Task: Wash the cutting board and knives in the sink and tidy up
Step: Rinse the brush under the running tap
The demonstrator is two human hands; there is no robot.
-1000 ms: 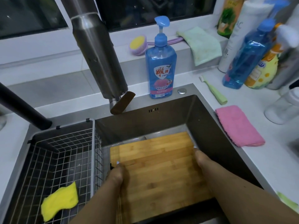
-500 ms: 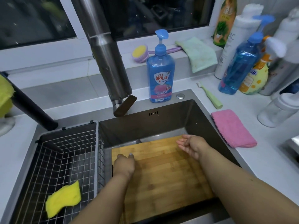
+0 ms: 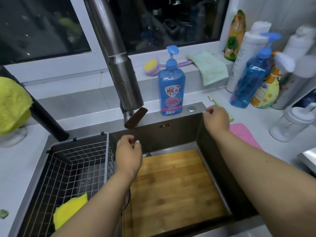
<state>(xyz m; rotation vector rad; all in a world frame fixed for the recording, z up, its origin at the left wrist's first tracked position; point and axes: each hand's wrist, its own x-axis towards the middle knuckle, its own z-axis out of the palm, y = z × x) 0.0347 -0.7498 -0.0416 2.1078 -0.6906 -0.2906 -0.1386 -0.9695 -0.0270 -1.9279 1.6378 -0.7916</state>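
A bamboo cutting board (image 3: pixel 172 183) lies flat on the bottom of the steel sink (image 3: pixel 181 132). My left hand (image 3: pixel 128 156) hovers above the board's far left corner, fingers loosely curled, holding nothing. My right hand (image 3: pixel 216 119) is raised at the sink's back right rim, near the blue dish soap bottle (image 3: pixel 171 89), fingers loosely curled and empty. The steel faucet (image 3: pixel 123 79) hangs over the sink's back edge. No knives are visible.
A wire basket (image 3: pixel 77 168) fills the sink's left part with a yellow sponge (image 3: pixel 70 212) in it. A pink cloth (image 3: pixel 244 134), a green toothbrush (image 3: pixel 220 106), and several bottles (image 3: pixel 251 79) stand right. A yellow cloth (image 3: pixel 13 105) hangs left.
Both hands let go of the cutting board and rose. My right hand moved up to the sink's back right rim; my left hand lifted above the board's far left corner.
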